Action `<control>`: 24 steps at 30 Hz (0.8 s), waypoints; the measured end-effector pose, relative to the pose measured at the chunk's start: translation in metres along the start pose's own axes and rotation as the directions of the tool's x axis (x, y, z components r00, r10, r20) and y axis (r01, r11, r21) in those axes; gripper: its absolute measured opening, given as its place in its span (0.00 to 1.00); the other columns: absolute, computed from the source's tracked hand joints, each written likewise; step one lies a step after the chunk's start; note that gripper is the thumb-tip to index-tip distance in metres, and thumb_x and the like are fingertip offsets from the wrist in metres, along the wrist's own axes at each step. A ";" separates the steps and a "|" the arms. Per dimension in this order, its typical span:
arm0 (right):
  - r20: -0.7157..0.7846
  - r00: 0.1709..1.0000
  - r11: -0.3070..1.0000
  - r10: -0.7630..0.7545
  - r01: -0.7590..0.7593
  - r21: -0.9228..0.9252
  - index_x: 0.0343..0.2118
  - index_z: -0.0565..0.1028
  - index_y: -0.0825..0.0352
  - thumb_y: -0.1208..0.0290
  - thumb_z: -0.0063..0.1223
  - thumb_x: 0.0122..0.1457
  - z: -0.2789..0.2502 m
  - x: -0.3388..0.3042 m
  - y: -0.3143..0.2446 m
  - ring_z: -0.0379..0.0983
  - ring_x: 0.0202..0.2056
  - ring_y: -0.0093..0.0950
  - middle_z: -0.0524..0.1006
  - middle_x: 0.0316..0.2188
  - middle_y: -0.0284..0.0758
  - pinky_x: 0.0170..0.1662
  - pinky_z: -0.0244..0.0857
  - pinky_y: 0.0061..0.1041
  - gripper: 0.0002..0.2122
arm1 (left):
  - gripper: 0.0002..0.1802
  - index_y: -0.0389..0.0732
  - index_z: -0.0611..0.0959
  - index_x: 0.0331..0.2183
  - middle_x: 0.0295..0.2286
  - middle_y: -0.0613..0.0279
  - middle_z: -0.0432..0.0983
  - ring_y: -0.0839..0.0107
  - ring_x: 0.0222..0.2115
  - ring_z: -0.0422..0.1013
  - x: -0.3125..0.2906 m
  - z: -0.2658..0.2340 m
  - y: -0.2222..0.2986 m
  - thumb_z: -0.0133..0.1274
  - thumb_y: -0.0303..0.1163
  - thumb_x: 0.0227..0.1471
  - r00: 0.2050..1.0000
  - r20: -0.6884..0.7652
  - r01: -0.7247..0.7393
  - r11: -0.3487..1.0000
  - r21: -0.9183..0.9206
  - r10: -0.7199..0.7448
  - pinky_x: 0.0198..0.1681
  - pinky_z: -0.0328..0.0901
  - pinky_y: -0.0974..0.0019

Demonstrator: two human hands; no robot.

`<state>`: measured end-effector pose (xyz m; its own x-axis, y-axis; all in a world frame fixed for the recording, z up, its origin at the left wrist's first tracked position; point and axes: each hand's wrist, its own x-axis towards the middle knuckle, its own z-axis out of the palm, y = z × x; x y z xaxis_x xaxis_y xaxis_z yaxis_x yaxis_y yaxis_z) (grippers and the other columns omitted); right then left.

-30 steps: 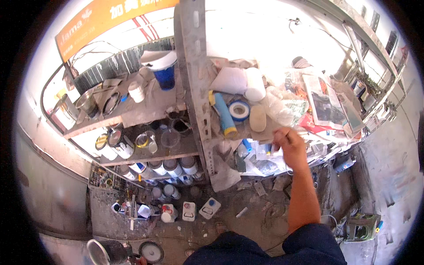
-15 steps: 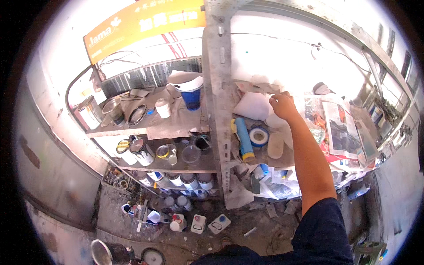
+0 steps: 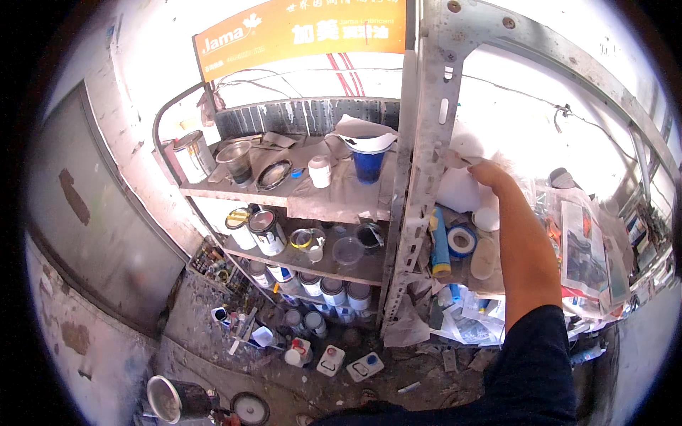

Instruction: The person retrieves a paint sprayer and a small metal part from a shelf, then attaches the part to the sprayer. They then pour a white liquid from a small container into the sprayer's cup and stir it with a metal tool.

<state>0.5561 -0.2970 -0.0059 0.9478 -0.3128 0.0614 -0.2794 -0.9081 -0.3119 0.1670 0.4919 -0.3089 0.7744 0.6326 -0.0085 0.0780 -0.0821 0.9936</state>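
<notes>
A paint workshop, from its drip-streaked cans (image 3: 268,240) and grimy, crowded shelves (image 3: 327,268).

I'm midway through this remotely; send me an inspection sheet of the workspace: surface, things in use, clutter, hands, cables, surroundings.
Surface: right-hand shelf brown and crowded; left-hand upper shelf stained, partly covered.
Things in use: white bundle on the right-hand shelf; dark cup with a pale rim at the lower edge.
Clutter: blue tube with yellow end, tape roll, printed sheets, lidded cans, floor jugs.
Hands: right hand at the white bundle, grip unclear; left hand mostly cut off beside the dark cup, grip unclear.
Cables: thin dark cable, tangled at one spot, along the wall.
Surroundings: orange sign, perforated metal upright, scuffed grey panel.
</notes>
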 end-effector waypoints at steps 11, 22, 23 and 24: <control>0.160 0.975 0.565 0.155 -0.220 0.795 0.38 0.73 0.78 0.75 0.53 0.55 -0.013 -0.045 -0.024 0.75 0.34 0.36 0.76 0.35 0.44 0.35 0.71 0.32 0.11 | 0.07 0.42 0.77 0.31 0.23 0.67 0.68 0.75 0.21 0.61 -0.002 -0.001 0.001 0.57 0.33 0.51 0.975 -0.052 0.218 0.976 0.010 -0.217 0.20 0.59 0.69; 0.036 0.980 0.472 0.193 -0.125 0.873 0.41 0.73 0.75 0.69 0.55 0.56 -0.007 -0.046 -0.011 0.74 0.32 0.31 0.76 0.33 0.41 0.31 0.68 0.30 0.14 | 0.31 0.33 0.63 0.54 0.39 0.55 0.71 0.62 0.39 0.65 -0.037 0.043 0.087 0.57 0.30 0.51 0.999 -0.031 0.027 0.991 0.130 -0.023 0.44 0.63 0.60; 0.061 0.985 0.449 0.162 -0.129 0.884 0.41 0.73 0.74 0.69 0.56 0.56 -0.006 -0.044 -0.006 0.74 0.32 0.31 0.76 0.32 0.41 0.31 0.68 0.29 0.14 | 0.32 0.33 0.63 0.54 0.39 0.55 0.72 0.62 0.39 0.66 -0.036 0.041 0.083 0.57 0.30 0.51 0.999 -0.037 0.021 0.992 0.125 -0.016 0.44 0.63 0.60; 0.044 0.986 0.473 0.161 -0.116 0.873 0.41 0.73 0.74 0.68 0.55 0.56 -0.003 -0.041 0.000 0.74 0.31 0.30 0.76 0.32 0.40 0.30 0.68 0.29 0.14 | 0.33 0.33 0.62 0.55 0.39 0.55 0.72 0.62 0.39 0.66 -0.034 0.034 0.074 0.57 0.30 0.50 0.999 -0.002 0.035 0.994 0.099 -0.035 0.44 0.63 0.60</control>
<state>0.5171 -0.2847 -0.0051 0.8962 -0.4425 -0.0315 -0.1088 -0.1503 -0.9826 0.1681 0.4378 -0.2386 0.7697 0.6370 -0.0432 0.1673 -0.1359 0.9765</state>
